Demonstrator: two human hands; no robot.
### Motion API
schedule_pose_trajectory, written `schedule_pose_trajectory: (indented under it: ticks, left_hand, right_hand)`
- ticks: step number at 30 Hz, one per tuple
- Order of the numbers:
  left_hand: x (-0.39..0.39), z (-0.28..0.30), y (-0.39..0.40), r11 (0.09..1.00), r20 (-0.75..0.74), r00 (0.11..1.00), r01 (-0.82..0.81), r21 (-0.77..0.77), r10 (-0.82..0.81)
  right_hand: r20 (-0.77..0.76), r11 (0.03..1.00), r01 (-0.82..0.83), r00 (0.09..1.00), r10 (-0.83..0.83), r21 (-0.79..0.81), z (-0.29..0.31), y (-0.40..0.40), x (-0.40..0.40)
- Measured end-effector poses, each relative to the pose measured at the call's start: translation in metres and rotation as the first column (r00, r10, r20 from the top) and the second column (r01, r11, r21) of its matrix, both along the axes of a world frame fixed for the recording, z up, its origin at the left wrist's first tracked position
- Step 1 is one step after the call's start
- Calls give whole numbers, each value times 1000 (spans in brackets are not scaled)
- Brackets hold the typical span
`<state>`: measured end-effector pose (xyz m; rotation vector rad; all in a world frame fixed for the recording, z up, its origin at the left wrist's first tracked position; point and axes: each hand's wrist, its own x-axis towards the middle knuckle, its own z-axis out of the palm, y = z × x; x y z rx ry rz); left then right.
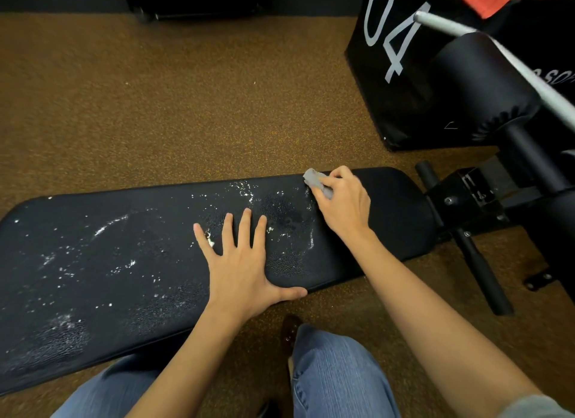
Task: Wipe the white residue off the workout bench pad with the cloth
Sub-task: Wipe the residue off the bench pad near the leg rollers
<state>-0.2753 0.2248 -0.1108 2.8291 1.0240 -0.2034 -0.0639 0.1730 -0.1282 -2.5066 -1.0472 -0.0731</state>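
A long black bench pad (130,280) lies across the view, flecked with white residue (110,224) over its left and middle parts. My right hand (343,204) grips a small grey cloth (317,182) and presses it on the pad near the far edge, toward the right end. My left hand (242,262) rests flat on the pad's middle with fingers spread, thumb along the near edge. A wet, smeared patch (287,218) lies between the two hands.
Brown speckled carpet (174,106) surrounds the bench. The bench's black metal frame and foot bar (479,256) stick out at the right. A black box marked "04" (395,69) and a padded roller (485,84) stand at the upper right. My jeans-clad legs (336,377) are below.
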Motion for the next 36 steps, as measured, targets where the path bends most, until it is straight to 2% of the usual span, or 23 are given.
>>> schedule_pose_trajectory:
  ticks: [3, 6, 8, 10, 13, 15, 17, 19, 23, 26, 30, 32, 36]
  left_hand:
    - [0, -1, -1, 1000, -4, 1000, -8, -1, 8]
    - [-1, -3, -1, 1000, 1, 1000, -10, -14, 10]
    - [-2, -5, -1, 1000, 17, 1000, -6, -18, 6]
    - [-4, -6, -1, 1000, 25, 1000, -2, -12, 2]
    - [-3, -7, 0, 1000, 37, 999, 11, -11, -10]
    - [-3, -9, 0, 1000, 44, 999, 24, -20, -23]
    - [-4, -11, 0, 999, 59, 998, 29, -31, -27]
    - [-5, -14, 0, 999, 74, 997, 35, -39, -32]
    - [-7, -20, 2, 999, 122, 992, 26, -36, -22]
    - [-8, -22, 2, 1000, 132, 991, 29, -11, -27]
    - [-5, -23, 0, 999, 127, 991, 32, 3, -32]
    - [-5, -23, 0, 999, 115, 993, 32, 12, -33]
    - [-6, -22, 2, 998, 93, 995, 39, 39, -42]
  right_hand:
    - [-28, 997, -73, 997, 73, -5, 2, -1, -28]
    - [-71, 950, -309, 947, 312, 53, 2, -25, -57]
    - [-14, 916, -400, 916, 401, 11, 2, -35, -56]
    - [80, 925, -376, 922, 380, -63, 0, -28, -37]
    - [176, 968, -217, 956, 236, -125, 5, -6, -4]
    - [136, 978, -139, 978, 161, -154, 9, 4, 4]
    - [63, 990, -105, 992, 111, -97, 10, 3, -7]
    - [26, 988, -155, 987, 156, -11, 7, -11, -28]
    - [50, 964, -266, 963, 266, -22, 5, -33, -39]
    - [123, 987, -158, 979, 160, -25, 4, -19, -8]
    - [53, 999, -18, 998, 15, 39, 2, -5, -6]
    - [8, 994, -71, 998, 70, 87, 0, -15, -29]
    - [-75, 952, -287, 953, 295, 106, 5, -59, -68]
